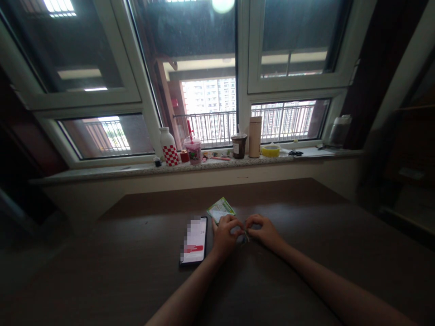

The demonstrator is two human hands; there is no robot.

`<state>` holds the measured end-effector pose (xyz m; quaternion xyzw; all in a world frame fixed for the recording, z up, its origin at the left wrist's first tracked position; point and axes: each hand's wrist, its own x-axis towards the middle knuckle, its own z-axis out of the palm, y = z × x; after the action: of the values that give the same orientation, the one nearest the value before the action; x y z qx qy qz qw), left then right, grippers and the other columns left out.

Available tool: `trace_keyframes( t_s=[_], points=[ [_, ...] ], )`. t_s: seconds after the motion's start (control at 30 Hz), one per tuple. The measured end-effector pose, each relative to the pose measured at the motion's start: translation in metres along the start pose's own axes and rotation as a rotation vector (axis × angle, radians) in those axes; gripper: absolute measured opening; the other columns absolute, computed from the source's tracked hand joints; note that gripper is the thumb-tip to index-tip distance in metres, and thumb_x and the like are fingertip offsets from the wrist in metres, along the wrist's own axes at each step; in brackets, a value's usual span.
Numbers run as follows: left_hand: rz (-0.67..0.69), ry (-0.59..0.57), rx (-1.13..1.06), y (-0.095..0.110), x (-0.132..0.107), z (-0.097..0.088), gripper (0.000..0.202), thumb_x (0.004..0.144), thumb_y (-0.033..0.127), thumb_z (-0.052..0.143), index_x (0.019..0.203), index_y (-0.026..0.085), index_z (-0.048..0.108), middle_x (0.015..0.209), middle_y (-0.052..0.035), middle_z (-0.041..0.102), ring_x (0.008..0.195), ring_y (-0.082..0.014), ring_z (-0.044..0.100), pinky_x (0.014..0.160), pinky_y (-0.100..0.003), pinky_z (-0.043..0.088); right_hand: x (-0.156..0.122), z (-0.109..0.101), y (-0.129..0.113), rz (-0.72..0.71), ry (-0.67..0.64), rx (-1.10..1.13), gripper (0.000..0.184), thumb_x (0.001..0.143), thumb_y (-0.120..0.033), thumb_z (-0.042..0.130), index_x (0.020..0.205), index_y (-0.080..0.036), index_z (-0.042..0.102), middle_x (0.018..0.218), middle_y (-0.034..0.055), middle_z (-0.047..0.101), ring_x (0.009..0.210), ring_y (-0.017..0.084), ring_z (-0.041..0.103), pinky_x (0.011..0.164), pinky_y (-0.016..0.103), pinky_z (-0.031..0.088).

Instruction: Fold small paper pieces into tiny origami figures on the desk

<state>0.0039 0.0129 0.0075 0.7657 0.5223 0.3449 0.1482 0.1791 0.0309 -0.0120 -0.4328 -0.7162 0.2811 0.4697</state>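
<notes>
left grip (226,235), right grip (263,232): item (245,236) between

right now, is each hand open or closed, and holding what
Left hand: closed, fingers pinching a small item, too small to identify.
Right hand: closed, pinching the same small item from the other side.

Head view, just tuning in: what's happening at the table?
A person has both hands together on a dark table. The left hand and right hand pinch a small item between them; it is too small to identify. A green-and-white packet lies beyond the left hand, and a phone with its screen lit lies to its left. Bottles and cups stand on the windowsill.
</notes>
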Motion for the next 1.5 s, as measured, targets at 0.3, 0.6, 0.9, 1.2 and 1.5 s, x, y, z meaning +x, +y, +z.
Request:
trace_keyframes(
  t_s=[0.3,0.6,0.9,1.2,1.5],
  points=[
    [0.026,-0.022,-0.069,-0.0025,0.0004,0.0020,0.017,0.075,0.014,0.062,0.078,0.028,0.070,0.099,-0.0007,0.064,0.109,-0.0232,0.054,0.113,-0.062,0.005,-0.0001,0.0005,0.0005,-0.005,-0.038,0.010,0.003,0.067,-0.020,0.067,0.066,-0.020,0.069,0.076,0.0025,0.069,0.082,0.021,0.063,0.084,0.035,0.046],
    [-0.035,-0.009,-0.167,-0.0041,0.0022,0.0006,0.010,0.075,0.018,0.066,0.078,0.026,0.071,0.102,-0.0023,0.062,0.109,-0.0225,0.054,0.110,-0.050,0.024,0.0015,-0.0042,0.0038,0.028,-0.080,0.147,0.015,0.073,-0.036,0.069,0.074,-0.021,0.073,0.080,0.0036,0.072,0.084,0.023,0.064,0.082,0.035,0.047],
    [-0.039,0.029,-0.246,-0.0091,0.0034,0.0040,0.007,0.074,0.022,0.067,0.076,0.026,0.072,0.099,-0.0014,0.063,0.105,-0.0227,0.055,0.108,-0.048,0.028,0.0031,-0.0034,0.0086,-0.023,-0.097,0.216,0.026,0.071,-0.047,0.073,0.074,-0.022,0.071,0.082,0.0037,0.069,0.086,0.023,0.062,0.084,0.037,0.044],
    [-0.090,0.020,-0.277,-0.0060,0.0040,0.0041,0.007,0.072,0.019,0.069,0.073,0.025,0.070,0.100,-0.0015,0.062,0.109,-0.0238,0.055,0.112,-0.058,0.013,0.0036,-0.0048,0.0052,-0.099,-0.159,0.246,0.033,0.074,-0.054,0.070,0.077,-0.022,0.067,0.085,0.0034,0.066,0.090,0.023,0.059,0.086,0.036,0.042],
    [-0.066,0.023,-0.298,-0.0058,0.0044,0.0050,0.007,0.072,0.021,0.070,0.075,0.026,0.072,0.098,-0.0011,0.063,0.106,-0.0235,0.056,0.110,-0.053,0.023,0.0050,-0.0067,0.0013,-0.125,-0.175,0.221,0.035,0.075,-0.056,0.069,0.074,-0.021,0.066,0.089,0.0036,0.061,0.093,0.023,0.056,0.088,0.036,0.040]
  ],
)
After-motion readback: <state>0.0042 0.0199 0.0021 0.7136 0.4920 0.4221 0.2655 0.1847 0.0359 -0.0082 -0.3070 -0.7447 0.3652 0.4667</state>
